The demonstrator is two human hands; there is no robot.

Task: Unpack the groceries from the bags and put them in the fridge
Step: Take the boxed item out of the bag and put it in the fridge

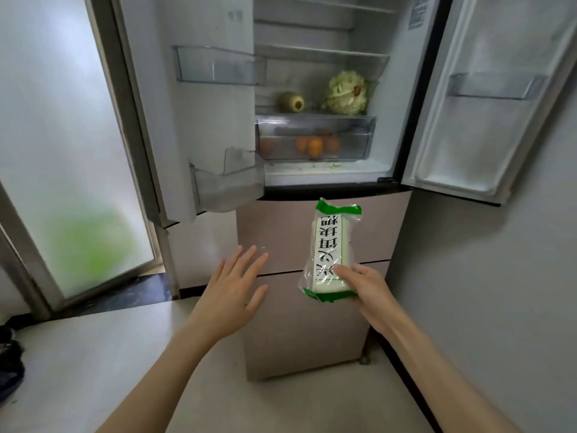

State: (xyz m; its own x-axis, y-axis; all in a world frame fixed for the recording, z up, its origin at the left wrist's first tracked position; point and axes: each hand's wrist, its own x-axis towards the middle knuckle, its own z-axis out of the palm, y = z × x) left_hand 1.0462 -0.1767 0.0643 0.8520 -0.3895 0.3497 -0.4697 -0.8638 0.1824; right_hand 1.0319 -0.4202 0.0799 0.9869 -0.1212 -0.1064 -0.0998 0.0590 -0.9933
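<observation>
Since you're only holding that green-and-white sealed packet [332, 254] by its bottom end, with your right hand [363, 290] wrapped around it and the thumb pressed on the front, I'd say the first risk is right there: the plastic looks slick and the whole length of it sticks up past your grip, so it could tip or slide out if you swing it forward fast. Your left hand [232, 292] is empty, fingers spread flat out in front of the lower drawer fronts [274, 239], touching nothing, so it's free to steady the top of the pack if you want. Further out, the open left fridge door [199, 126] has a clear door bin [228, 185] jutting toward the opening, and that corner is what I'd guess you'd clip on the way in. Inside, the shelf already has a cabbage [346, 93] on the right and a smaller pale green vegetable [292, 101] to its left, with some room between and in front; shove the packet in carelessly and you could knock one rolling. Below them the crisper drawer [315, 139] with oranges [313, 145] in it is pulled out a bit, so watch its front edge too. Right fridge door [487, 98] is swung well clear.
</observation>
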